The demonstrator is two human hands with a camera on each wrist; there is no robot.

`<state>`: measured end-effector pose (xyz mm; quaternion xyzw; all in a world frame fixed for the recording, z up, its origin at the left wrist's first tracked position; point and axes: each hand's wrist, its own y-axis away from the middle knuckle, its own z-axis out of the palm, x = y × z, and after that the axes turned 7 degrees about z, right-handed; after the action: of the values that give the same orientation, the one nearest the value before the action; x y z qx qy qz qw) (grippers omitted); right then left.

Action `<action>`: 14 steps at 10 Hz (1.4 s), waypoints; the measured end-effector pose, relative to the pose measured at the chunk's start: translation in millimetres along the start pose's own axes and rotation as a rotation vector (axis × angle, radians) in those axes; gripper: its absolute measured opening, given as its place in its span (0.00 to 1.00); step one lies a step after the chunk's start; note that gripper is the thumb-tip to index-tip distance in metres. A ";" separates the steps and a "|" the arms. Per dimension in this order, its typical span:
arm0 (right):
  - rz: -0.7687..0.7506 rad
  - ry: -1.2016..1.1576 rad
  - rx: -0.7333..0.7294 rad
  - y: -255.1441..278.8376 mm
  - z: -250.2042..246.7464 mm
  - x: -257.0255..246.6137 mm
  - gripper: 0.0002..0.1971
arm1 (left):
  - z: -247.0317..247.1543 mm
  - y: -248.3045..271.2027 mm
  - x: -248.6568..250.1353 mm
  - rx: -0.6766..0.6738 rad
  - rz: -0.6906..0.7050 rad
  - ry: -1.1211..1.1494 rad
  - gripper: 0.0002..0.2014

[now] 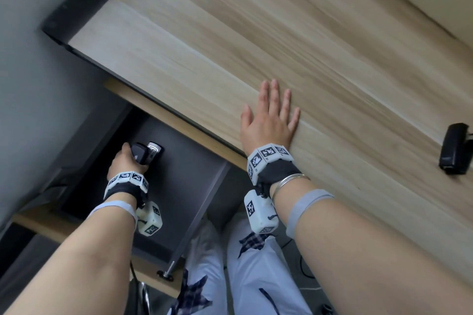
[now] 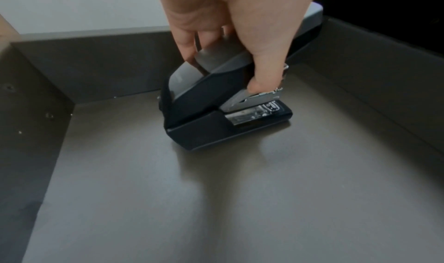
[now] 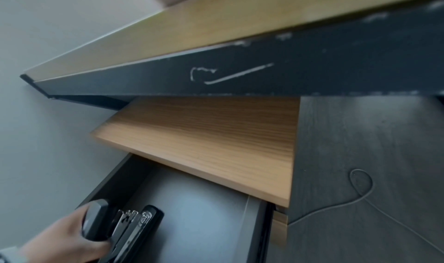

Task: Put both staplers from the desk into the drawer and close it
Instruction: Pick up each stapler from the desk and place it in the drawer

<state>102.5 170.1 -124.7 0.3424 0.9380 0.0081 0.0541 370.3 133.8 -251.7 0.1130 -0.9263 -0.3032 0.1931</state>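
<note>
Black, the second stapler (image 1: 455, 149) lay on the worktop (image 1: 256, 33) right of the flat, empty right hand (image 1: 268, 117), while the left hand (image 1: 125, 161) gripped the first stapler (image 2: 216, 111) in the drawer (image 2: 96, 58).

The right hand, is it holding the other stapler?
No, the right hand lies flat and open on the desk, while the second stapler sits apart near the desk's edge.

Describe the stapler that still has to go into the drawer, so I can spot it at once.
Start from the light wooden desk and follow its near edge to the far right of the head view. The black stapler lies there alone on the desktop, beyond the flat right hand. The other stapler is already down in the open drawer, gripped by the left hand.
</note>
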 end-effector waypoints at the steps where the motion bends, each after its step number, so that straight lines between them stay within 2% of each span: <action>1: 0.004 0.002 0.009 0.5 -0.1 -0.2 0.33 | 7.9 0.0 -2.5 -0.007 -0.002 -0.018 0.24; 3: 0.006 0.000 0.008 0.3 -0.1 -0.3 0.33 | 9.1 0.0 -1.1 -0.037 -0.001 0.017 0.23; 5: 0.013 -0.021 0.012 0.8 -1.0 -1.2 0.33 | -23.0 7.7 17.9 0.011 0.089 0.033 0.25; 7: 0.024 -0.023 -0.098 1.5 -10.7 -2.6 0.33 | -88.8 35.8 56.9 0.133 0.143 0.115 0.07; 8: 0.013 -0.022 -0.178 0.6 -21.5 -1.5 0.32 | -122.5 55.4 80.5 0.192 0.183 0.127 0.10; 9: -0.005 -0.040 -0.274 -3.7 -36.6 1.8 0.32 | -151.2 72.0 109.6 0.227 0.247 0.146 0.06; 10: 0.059 -0.117 -0.309 -9.5 -56.2 7.4 0.32 | -168.2 85.7 146.5 0.219 0.291 0.162 0.03; 12: 0.209 -0.187 -0.356 -45.4 -94.7 64.3 0.29 | -163.5 103.1 229.3 0.148 0.411 0.195 0.04; 13: 0.316 -0.153 -0.297 -62.8 -112.6 114.2 0.28 | -143.4 111.5 271.2 0.099 0.462 0.178 0.07; 14: 0.485 -0.140 -0.246 -76.3 -129.7 171.1 0.28 | -114.7 118.7 312.8 0.056 0.511 0.130 0.12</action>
<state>-90.3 224.6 -16.2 0.5476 0.8144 0.1109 0.1567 126.7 66.1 -4.3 -0.1002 -0.9184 -0.2111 0.3192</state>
